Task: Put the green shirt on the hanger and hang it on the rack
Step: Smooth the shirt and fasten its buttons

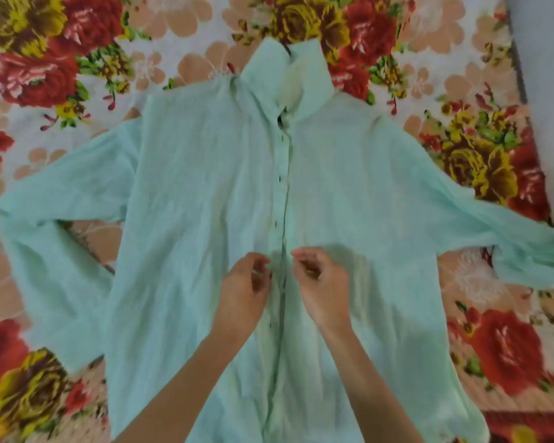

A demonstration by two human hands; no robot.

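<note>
A bedsheet printed with large red and yellow roses on a pale ground [77, 75] covers the whole surface. On it lies the pale green long-sleeved button-front shirt [205, 187], face up, collar away from the person, sleeves spread to either side. A dark hanger hook [288, 50] shows at the collar and a dark part at the neck opening, which suggests that the hanger is already inside the shoulders; the rest of it is hidden under the cloth. No rack is in view.

The placket with small dark buttons [280, 199] appears closed from the neck down to the hands and gapes slightly below them. The left hand [243, 298] pinches the left edge of the placket with curled fingertips; the right hand [323, 289] has its fingers bunched at the right edge, though whether they grip cloth cannot be told.

The step in hand is judged to be buttoning. The next move calls for bringing both edges together, pressing a button through its hole, then lifting the shirt by the hook toward a rack.
</note>
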